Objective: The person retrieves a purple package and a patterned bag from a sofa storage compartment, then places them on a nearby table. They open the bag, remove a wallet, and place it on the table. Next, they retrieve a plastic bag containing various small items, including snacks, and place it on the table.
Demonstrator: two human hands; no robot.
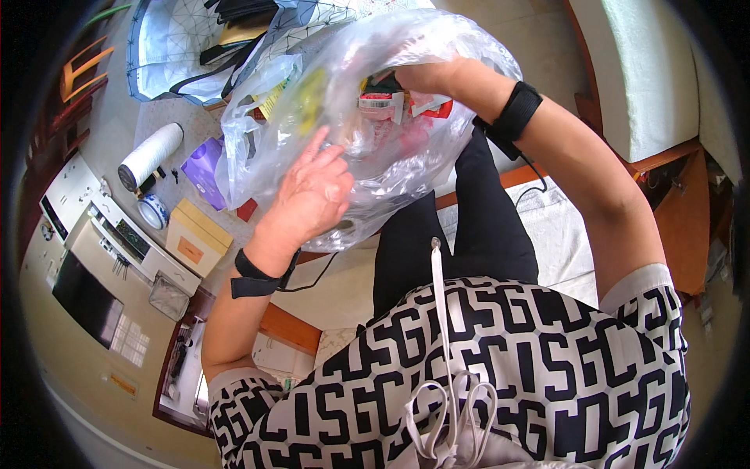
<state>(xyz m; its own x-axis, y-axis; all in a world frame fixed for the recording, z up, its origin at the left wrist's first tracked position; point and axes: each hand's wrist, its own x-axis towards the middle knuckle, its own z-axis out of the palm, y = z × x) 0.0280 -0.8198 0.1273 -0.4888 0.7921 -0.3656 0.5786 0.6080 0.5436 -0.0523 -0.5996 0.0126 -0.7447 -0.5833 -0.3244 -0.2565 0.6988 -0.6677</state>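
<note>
A large clear plastic bag (pixel 398 176) lies open in front of me, with packets inside it. My left hand (pixel 313 193) rests against the bag's near left side, index finger stretched out and the other fingers curled. Whether those fingers pinch the film is hidden. My right hand (pixel 428 76) reaches into the bag from the right, its fingertips out of sight by a dark packet (pixel 382 83). Just below it are a red and white packet (pixel 379 107) bearing a barcode and another red packet (pixel 436 107). Something yellow (pixel 313 99) shows blurred through the film.
A blue and white patterned tote bag (pixel 158 58) with dark items stands beyond. Left on the table are a white roll (pixel 151 155), a purple carton (pixel 205 173), a blue-and-white porcelain bowl (pixel 153 211) and a yellowish box (pixel 199 234). A cushioned wooden seat (pixel 638 82) is at right.
</note>
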